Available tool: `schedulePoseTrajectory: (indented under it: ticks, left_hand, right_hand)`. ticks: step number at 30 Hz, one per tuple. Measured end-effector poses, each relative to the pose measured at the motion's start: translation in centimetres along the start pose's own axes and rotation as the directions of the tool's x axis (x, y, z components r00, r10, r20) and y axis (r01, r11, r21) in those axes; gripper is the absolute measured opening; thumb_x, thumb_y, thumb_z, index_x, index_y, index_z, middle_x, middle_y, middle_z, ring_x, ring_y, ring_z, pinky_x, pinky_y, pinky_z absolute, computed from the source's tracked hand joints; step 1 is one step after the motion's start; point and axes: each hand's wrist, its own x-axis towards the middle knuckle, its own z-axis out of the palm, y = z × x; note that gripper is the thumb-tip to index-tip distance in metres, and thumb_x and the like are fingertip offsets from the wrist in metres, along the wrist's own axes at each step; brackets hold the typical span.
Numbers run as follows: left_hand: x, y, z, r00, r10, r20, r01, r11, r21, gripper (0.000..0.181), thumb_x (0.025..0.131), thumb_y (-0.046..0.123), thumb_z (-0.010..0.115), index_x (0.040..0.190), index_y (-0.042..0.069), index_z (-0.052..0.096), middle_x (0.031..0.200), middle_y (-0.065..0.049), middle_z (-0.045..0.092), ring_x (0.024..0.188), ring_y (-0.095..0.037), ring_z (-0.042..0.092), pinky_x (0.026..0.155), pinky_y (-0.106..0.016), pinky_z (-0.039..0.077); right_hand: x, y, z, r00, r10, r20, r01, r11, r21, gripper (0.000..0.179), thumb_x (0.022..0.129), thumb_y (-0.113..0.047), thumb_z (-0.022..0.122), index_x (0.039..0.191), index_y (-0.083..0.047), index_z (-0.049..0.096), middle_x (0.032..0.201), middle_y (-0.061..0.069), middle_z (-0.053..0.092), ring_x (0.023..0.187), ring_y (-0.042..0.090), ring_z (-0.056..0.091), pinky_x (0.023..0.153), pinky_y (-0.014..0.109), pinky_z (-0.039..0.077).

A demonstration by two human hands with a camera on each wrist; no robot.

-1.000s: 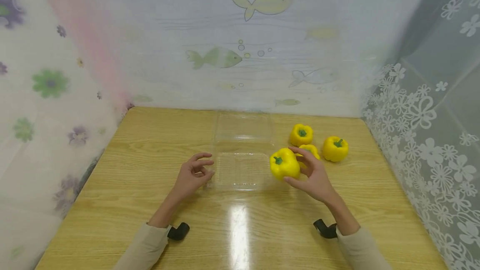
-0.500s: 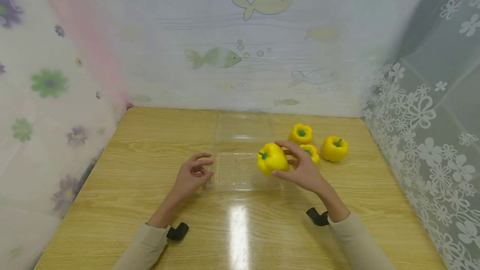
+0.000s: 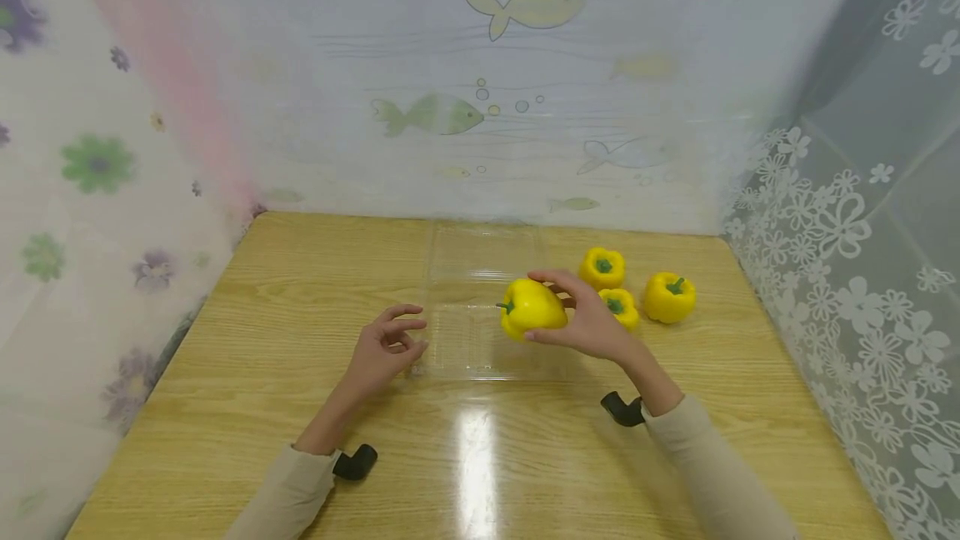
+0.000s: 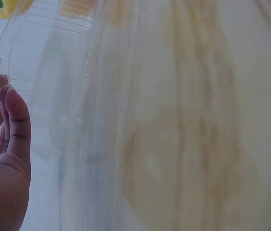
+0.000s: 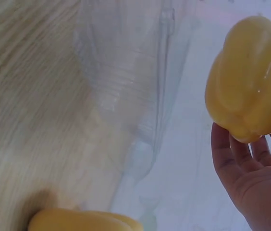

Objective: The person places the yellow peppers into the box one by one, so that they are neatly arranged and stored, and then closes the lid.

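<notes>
A fish-printed sheet point(image 3: 360, 48) hangs behind the wooden tabletop point(image 3: 315, 265), on which a clear plastic container point(image 3: 480, 376) lies unfolded in two halves. The left hand point(image 3: 384, 355) pinches the container's left edge between thumb and fingers. The right hand point(image 3: 594, 325) grips a yellow pepper point(image 3: 534, 308) in the air above the container. Three other yellow peppers point(image 3: 670, 298) stand to the right; the gripped one's green stem point(image 3: 507, 306) points left.

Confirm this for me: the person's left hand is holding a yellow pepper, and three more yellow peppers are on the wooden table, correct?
Not quite: the head view shows the right hand, not the left hand, holding that yellow pepper. The rest stands: three more yellow peppers are on the wooden table.
</notes>
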Motion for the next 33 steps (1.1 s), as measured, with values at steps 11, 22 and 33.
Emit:
schedulePoseTrajectory:
  ticks: [11,22,33]
  left_hand:
    - [0.0,0.0,0.0,1.000,-0.005,-0.001,0.005,1.000,-0.011,0.030,0.089,-0.006,0.072,0.118,-0.015,0.068,0.143,-0.027,0.049,0.077,-0.006,0.064,0.069,-0.021,0.056]
    - [0.0,-0.1,-0.1,1.000,-0.007,-0.005,0.007,1.000,-0.008,0.030,0.089,-0.006,0.072,0.118,-0.015,0.068,0.143,-0.026,0.049,0.077,-0.006,0.064,0.069,-0.020,0.056]
    - [0.0,-0.2,-0.1,1.000,0.005,-0.006,-0.005,1.000,0.003,0.029,0.089,-0.006,0.073,0.116,-0.015,0.068,0.142,-0.029,0.049,0.076,-0.006,0.064,0.068,-0.020,0.056]
  right_hand:
    - [2.4,-0.7,0.1,0.996,-0.011,0.090,0.015,0.999,-0.043,0.077,0.076,-0.026,0.092,0.144,-0.020,0.055,0.137,0.000,0.055,0.118,0.025,0.052,0.097,0.052,0.049]
    - [5.5,-1.8,0.4,0.988,-0.034,0.148,0.042,0.998,-0.051,0.077,0.075,-0.023,0.092,0.142,-0.016,0.054,0.139,0.003,0.055,0.119,0.030,0.054,0.095,0.047,0.052]
    - [6.7,-2.2,1.4,0.977,-0.046,0.207,0.053,0.998,-0.028,0.075,0.077,-0.018,0.091,0.142,-0.014,0.053,0.136,0.006,0.054,0.118,0.031,0.053,0.088,0.040,0.056]
